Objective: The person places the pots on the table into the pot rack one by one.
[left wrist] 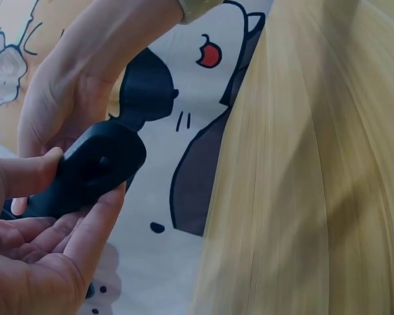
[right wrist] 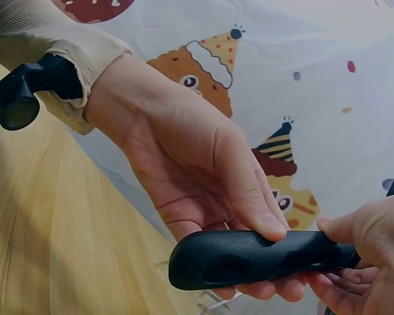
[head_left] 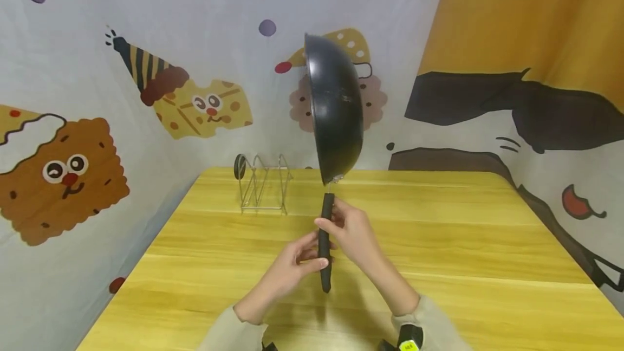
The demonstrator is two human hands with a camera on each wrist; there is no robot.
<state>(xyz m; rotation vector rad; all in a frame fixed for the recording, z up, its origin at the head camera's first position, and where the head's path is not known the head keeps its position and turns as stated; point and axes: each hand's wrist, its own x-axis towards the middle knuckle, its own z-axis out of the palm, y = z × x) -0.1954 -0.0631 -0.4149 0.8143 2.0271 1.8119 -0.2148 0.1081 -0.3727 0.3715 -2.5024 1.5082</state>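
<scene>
Beige fabric sleeves (head_left: 234,335) are lining the frame's bottom; at lower centre, the left hand (head_left: 287,268) and right hand (head_left: 357,236) are pinching the straight black handle (head_left: 325,240) of a deep, dark metal wok (head_left: 337,104), rising to upper centre. Slipping fingers could be letting its seemingly top-heavy bowl twist toward the silver wire rack (head_left: 263,208), centre-left.
</scene>
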